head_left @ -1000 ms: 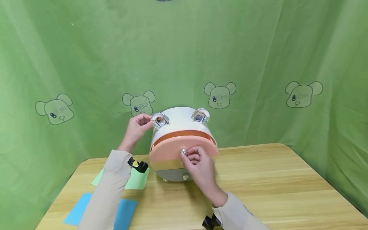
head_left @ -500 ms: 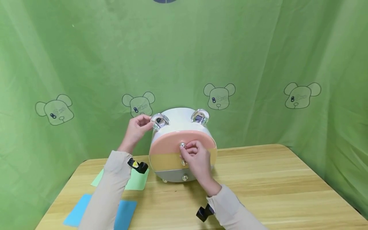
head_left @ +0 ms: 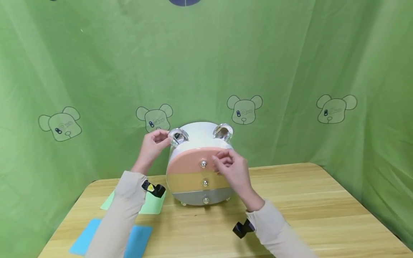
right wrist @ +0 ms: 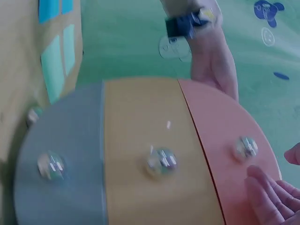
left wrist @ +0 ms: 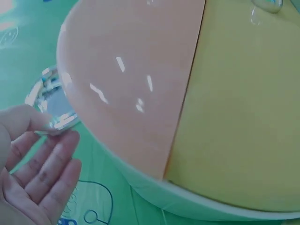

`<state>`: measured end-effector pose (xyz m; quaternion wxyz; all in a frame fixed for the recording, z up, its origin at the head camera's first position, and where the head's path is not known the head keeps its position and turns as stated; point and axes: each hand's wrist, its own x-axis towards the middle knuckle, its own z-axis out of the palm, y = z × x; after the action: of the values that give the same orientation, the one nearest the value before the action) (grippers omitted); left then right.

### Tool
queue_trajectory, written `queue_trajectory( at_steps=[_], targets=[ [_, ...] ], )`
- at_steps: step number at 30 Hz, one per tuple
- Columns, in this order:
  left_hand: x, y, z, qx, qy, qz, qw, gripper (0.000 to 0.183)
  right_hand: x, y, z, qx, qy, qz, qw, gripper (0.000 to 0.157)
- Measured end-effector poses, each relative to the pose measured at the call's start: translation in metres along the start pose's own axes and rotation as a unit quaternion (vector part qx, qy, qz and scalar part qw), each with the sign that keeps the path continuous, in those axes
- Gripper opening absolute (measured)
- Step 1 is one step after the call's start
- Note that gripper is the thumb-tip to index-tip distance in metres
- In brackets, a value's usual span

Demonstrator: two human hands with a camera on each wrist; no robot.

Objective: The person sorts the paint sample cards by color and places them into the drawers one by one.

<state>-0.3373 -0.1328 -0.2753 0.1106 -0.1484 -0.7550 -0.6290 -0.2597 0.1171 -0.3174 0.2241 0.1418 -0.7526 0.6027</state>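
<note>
1. Hanging behind everything is a green curtain [head_left: 193, 64], printed with bear faces.
2. Below it there is the bench [head_left: 322, 208], with a wood-grain top.
3. On the bench stands a rounded white box [head_left: 200, 133]. Its pink drawer [head_left: 185, 164], yellow drawer [head_left: 184, 182] and grey drawer [head_left: 190, 197] are all pushed in, from top to bottom.
4. Flat blue pieces [head_left: 138, 238] and flat green pieces [head_left: 153, 205] lie on the left, partly behind my sleeve.
5. My left hand [head_left: 151, 147] pinches the silver ear [head_left: 178, 136] on the box's left side.
6. My right hand [head_left: 236, 171] holds nothing; its fingers are loosely bent, before the pink drawer.
7. The top knob [head_left: 203, 163] is just beside these fingers.
</note>
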Motion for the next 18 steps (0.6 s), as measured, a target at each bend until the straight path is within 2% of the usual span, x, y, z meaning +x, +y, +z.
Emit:
queue_trajectory(
  at_steps=[5,9,13,18],
  targets=[
    [-0.011,0.007,0.001,0.069,0.013,0.003,0.9975,0.034,0.02,0.001,-0.022,-0.039,0.031,-0.031,0.998,0.016],
    [-0.023,0.011,0.002,0.097,0.032,0.016,0.9947,0.042,0.039,0.009,-0.04,-0.056,0.063,-0.063,0.994,0.017],
    [-0.039,0.01,0.007,0.135,0.07,0.059,0.9866,0.045,0.056,0.018,-0.054,-0.064,0.058,-0.052,0.995,0.024],
    [-0.063,0.005,0.019,0.167,0.119,0.137,0.969,0.042,0.071,0.021,-0.062,-0.103,0.032,-0.014,0.994,0.03]
  ],
)
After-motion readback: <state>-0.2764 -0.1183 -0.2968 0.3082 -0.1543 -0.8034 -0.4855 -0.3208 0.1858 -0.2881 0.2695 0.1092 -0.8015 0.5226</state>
